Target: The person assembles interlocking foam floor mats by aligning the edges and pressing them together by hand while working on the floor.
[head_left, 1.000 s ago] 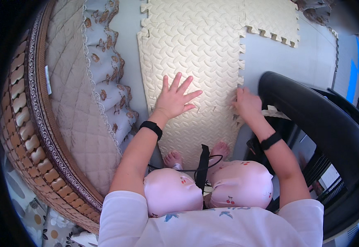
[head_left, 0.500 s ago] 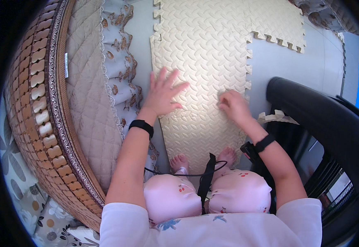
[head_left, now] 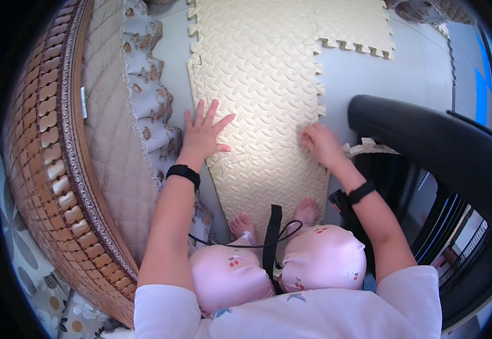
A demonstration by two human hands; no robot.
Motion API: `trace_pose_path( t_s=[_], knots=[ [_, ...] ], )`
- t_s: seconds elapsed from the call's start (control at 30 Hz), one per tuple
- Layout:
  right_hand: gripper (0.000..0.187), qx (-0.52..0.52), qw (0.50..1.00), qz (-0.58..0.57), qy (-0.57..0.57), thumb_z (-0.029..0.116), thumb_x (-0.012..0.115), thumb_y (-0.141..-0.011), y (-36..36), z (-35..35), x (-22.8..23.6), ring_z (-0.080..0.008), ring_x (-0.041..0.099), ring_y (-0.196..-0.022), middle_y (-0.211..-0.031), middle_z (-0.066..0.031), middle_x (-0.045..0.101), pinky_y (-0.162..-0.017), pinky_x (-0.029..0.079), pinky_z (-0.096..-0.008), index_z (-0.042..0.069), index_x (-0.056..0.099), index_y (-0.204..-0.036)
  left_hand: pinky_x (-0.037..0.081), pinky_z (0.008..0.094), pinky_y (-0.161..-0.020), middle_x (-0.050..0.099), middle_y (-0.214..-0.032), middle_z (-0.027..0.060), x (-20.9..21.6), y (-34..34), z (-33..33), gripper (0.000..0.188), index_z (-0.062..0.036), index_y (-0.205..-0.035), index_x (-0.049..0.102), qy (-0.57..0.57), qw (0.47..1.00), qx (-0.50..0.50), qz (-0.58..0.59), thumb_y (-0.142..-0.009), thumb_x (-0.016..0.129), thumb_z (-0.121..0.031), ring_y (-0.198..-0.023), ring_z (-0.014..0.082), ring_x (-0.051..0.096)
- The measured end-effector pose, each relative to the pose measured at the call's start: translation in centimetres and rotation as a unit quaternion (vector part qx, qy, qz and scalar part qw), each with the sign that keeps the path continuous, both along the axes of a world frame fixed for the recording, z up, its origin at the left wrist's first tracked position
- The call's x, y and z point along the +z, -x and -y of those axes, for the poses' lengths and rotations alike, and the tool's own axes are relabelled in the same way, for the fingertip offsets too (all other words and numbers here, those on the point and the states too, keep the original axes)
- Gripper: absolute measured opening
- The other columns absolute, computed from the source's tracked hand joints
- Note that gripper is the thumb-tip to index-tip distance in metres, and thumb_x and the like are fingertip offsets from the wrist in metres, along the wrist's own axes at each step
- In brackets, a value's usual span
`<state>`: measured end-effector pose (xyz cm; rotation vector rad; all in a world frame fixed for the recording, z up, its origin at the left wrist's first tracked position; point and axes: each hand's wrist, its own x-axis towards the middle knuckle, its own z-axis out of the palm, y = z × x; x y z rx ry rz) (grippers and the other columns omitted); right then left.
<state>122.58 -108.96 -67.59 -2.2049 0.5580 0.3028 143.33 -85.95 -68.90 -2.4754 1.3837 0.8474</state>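
Observation:
Cream foam floor mats (head_left: 257, 85) with a raised woven pattern lie joined along a jigsaw seam in front of me. My left hand (head_left: 203, 135) is spread flat at the mats' left edge, just above that seam; its fingers are apart and it holds nothing. Over the right edge, near the other end of the seam, my right hand (head_left: 322, 146) has its fingers curled together against the mat. Whatever may be between those fingers is hidden. Both wrists wear black bands. My bare feet (head_left: 307, 210) rest on the nearer mat.
On the left stands a bed with a quilted beige cover (head_left: 107, 130), a ruffled floral skirt (head_left: 147, 90) and a wooden-tile mat (head_left: 51, 124). A black curved piece of furniture (head_left: 426, 121) is close on the right, with a loose foam strip (head_left: 370, 147) beside it. A black strap (head_left: 272, 237) and cable hang between my knees.
The whole view has shifted, so the mats and bed appear farther left. My left hand remains spread at the left edge and my right stays curled at the right edge.

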Motion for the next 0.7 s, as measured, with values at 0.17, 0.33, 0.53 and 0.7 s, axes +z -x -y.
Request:
trace_pose_path(
  t_s=[0.17,0.33,0.53,0.7],
  knots=[
    [0.019,-0.486,0.861,0.076,-0.132,0.008,0.056,-0.080,8.4,0.3,2.3,-0.0111,0.051,-0.069,-0.081,-0.0027,0.051,-0.062,0.042,-0.0238,0.002,0.047,-0.095,0.015,0.0611,-0.097,0.019,-0.139,0.0107,2.3,-0.1,2.8,0.098,-0.0416,-0.132,0.019,-0.053,0.998,-0.002,0.019,-0.052,0.076,-0.042,-0.125,0.0375,0.019],
    [0.051,-0.661,0.642,0.233,-0.310,0.016,0.060,-0.080,12.2,7.7,4.6,-0.0157,0.045,-0.104,-0.111,-0.0027,0.047,-0.093,0.031,-0.0347,0.011,0.032,-0.122,0.019,0.0579,-0.097,0.020,-0.137,0.0127,2.0,-0.1,2.7,0.103,-0.0381,-0.133,0.019,-0.060,0.998,-0.006,0.023,-0.049,0.079,-0.037,-0.125,0.0386,0.019],
    [0.034,-0.485,0.742,0.178,-0.427,0.010,0.054,-0.084,12.8,6.8,5.3,-0.0194,0.047,-0.108,-0.116,-0.0058,0.049,-0.096,0.034,-0.0358,0.009,0.042,-0.116,0.023,0.0549,-0.097,0.021,-0.136,0.0146,1.9,0.4,2.8,0.103,-0.0370,-0.133,0.021,-0.025,1.000,0.001,0.017,-0.049,0.080,-0.032,-0.124,0.0401,0.020],
    [0.028,-0.269,0.930,0.073,-0.240,0.001,0.055,-0.080,8.0,0.4,5.4,-0.0139,0.048,-0.102,-0.109,-0.0045,0.053,-0.089,0.038,-0.0278,0.007,0.047,-0.107,0.024,0.0519,-0.098,0.021,-0.135,0.0153,1.7,0.2,2.7,0.090,-0.0360,-0.132,0.024,-0.020,1.000,0.012,0.010,-0.059,0.076,-0.028,-0.122,0.0411,0.022]
  ],
)
